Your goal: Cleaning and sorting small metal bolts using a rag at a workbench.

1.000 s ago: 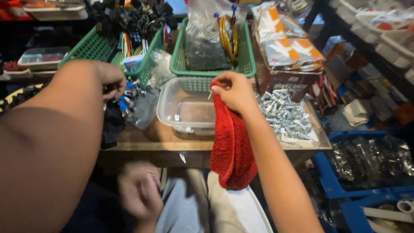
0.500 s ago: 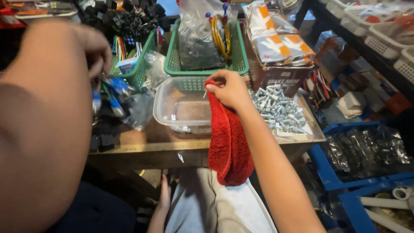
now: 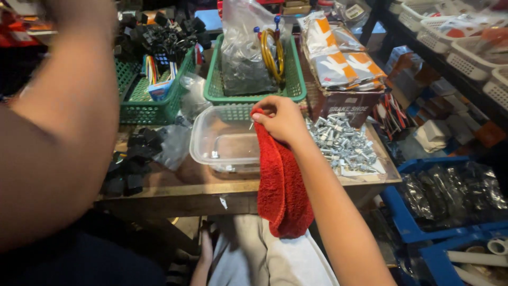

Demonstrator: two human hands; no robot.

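1. Head view, looking down: your right hand (image 3: 280, 119) is pinched shut on the top of a red towel (image 3: 281, 185). A small metal piece seems to sit between your fingertips and the cloth, but it is too small to be sure. The towel hangs from your hand past the table edge, over your lap.
2. Your hand hovers at the right rim of a clear plastic tub (image 3: 225, 143). The tub is nearly empty, with a couple of small metal parts on its bottom.
3. Just right of your hand lies a loose heap of silvery bolts (image 3: 344, 144) on the wooden table (image 3: 180, 188).
4. Risk: if your pinch loosens, the small part could fall beside the tub, off the table edge and onto the cluttered floor.
5. Risk: the hanging towel could sweep the bolt heap or snag the tub rim and tip the light tub.
6. Your left arm (image 3: 58, 137) is raised high on the left. The hand is cut off at the top edge and blurred, so I cannot tell its grip.
7. Behind the tub stand two green baskets (image 3: 248, 95) filled with bagged parts and cables.
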